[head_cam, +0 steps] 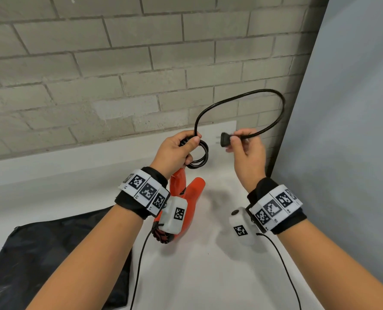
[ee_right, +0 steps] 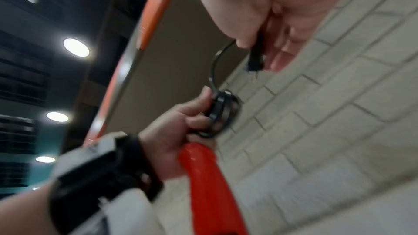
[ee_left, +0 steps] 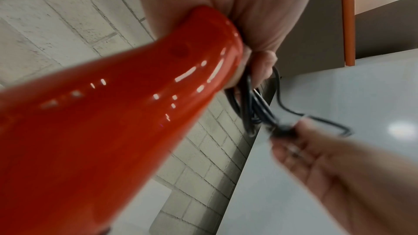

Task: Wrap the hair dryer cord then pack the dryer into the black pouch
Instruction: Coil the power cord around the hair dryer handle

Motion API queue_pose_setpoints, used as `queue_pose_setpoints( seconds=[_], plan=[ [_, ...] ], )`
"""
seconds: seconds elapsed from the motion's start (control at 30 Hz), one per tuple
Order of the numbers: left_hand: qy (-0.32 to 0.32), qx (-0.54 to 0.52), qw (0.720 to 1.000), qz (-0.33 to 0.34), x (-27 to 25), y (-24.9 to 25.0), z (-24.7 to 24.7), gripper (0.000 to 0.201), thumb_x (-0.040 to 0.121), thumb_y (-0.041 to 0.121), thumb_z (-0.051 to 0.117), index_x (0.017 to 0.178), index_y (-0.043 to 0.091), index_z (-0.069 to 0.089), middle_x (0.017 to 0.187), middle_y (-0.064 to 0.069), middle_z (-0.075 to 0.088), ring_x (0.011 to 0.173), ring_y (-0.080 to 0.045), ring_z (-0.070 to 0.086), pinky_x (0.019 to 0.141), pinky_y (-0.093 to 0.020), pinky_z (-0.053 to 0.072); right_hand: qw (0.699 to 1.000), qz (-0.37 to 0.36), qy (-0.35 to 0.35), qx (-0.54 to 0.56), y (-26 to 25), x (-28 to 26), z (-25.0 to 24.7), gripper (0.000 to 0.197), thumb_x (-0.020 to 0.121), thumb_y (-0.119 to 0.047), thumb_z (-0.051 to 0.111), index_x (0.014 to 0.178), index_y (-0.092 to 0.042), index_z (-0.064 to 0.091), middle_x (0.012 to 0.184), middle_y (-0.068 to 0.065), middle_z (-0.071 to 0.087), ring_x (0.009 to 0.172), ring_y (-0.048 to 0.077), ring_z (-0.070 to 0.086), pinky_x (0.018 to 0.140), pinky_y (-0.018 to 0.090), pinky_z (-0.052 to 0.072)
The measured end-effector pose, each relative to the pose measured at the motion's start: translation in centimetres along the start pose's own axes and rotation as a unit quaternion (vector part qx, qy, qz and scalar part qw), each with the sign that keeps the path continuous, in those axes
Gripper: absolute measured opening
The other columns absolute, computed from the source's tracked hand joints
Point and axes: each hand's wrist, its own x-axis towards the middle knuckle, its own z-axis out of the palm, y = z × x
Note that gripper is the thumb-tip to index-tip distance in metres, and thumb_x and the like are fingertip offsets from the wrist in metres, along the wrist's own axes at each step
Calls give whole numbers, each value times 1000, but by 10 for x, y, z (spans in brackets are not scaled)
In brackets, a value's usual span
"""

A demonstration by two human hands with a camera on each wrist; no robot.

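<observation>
My left hand [head_cam: 181,148] grips the end of the red hair dryer's [head_cam: 187,198] handle together with several small coils of its black cord [head_cam: 200,156]. The dryer hangs below that hand, above the white table [head_cam: 208,265]. From the coils a free loop of cord [head_cam: 275,101] arcs up and right to the plug [head_cam: 226,139], which my right hand [head_cam: 242,142] pinches just behind its prongs. The left wrist view is filled by the dryer handle [ee_left: 113,113], with the coils [ee_left: 253,106] beyond it. In the right wrist view the plug [ee_right: 255,62] sits between my fingertips. The black pouch [head_cam: 52,253] lies flat at lower left.
A grey brick wall [head_cam: 119,74] stands close behind the table. A pale grey panel [head_cam: 353,130] closes off the right side. Thin black cables [head_cam: 139,265] trail from both wrist cameras.
</observation>
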Motion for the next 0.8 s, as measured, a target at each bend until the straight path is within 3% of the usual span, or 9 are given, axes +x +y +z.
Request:
queue_pose_setpoints(
  seconds=[0.1,0.23,0.3,0.37,0.47,0.57,0.63,0.7,0.8],
  plan=[
    [7,17,1000,7,1,1,-2,13,93,21,47,96,19,60,70,5,59,35,-2,42,35,-13,32,994,-56,-39,86,-25,-8,10,19,83,-8,53,84,-27,50,80,-4,59,66,9,61,65,19,52],
    [11,47,999,2,2,0,-8,19,94,31,44,87,28,61,59,-1,48,31,-3,38,35,-14,32,994,-46,-95,-4,-19,-18,21,26,79,-7,63,78,-31,54,78,-13,59,74,-2,60,74,15,49],
    [10,46,999,0,2,0,-9,20,94,32,43,87,27,61,57,0,49,31,-3,38,35,-14,32,993,-42,-101,-45,-12,-21,26,30,77,-7,67,75,-34,55,77,-15,58,80,7,60,82,25,51],
    [5,47,999,0,0,2,-7,21,94,30,43,93,20,62,52,5,50,31,-2,40,35,-13,32,992,-52,-91,-68,-8,-23,31,21,73,-8,71,72,-25,58,77,-14,54,82,18,59,84,33,50],
    [-24,43,999,1,-3,4,-2,23,94,26,43,101,13,61,53,8,52,34,-1,43,34,-12,32,990,-60,-71,-109,-6,-22,40,18,73,-2,70,75,-9,53,77,-13,41,74,-2,47,70,14,43],
    [-43,38,998,8,-7,5,5,19,94,23,45,100,14,61,57,9,55,38,1,47,37,-11,34,989,-44,-54,-132,-5,-16,45,29,75,12,52,82,-13,38,78,-6,39,68,0,43,60,12,38],
    [-37,29,999,22,-9,5,8,18,93,18,47,102,11,61,65,8,57,44,5,51,42,-6,36,985,2,-106,-133,-3,-11,43,24,80,8,47,88,-12,37,73,-1,47,63,10,47,53,15,39],
    [-20,2,999,32,-8,4,6,15,92,12,48,100,9,60,66,8,59,45,5,52,42,-5,36,969,46,-195,-142,-2,-8,37,7,89,-9,48,91,-12,42,67,-2,51,59,12,50,52,19,41],
    [-8,-8,999,29,-5,1,-3,13,92,14,49,89,22,57,79,-1,54,42,0,45,36,-12,33,929,9,-298,-219,6,-14,19,18,94,-27,45,84,-12,46,63,0,50,56,14,47,57,26,39]
  ],
)
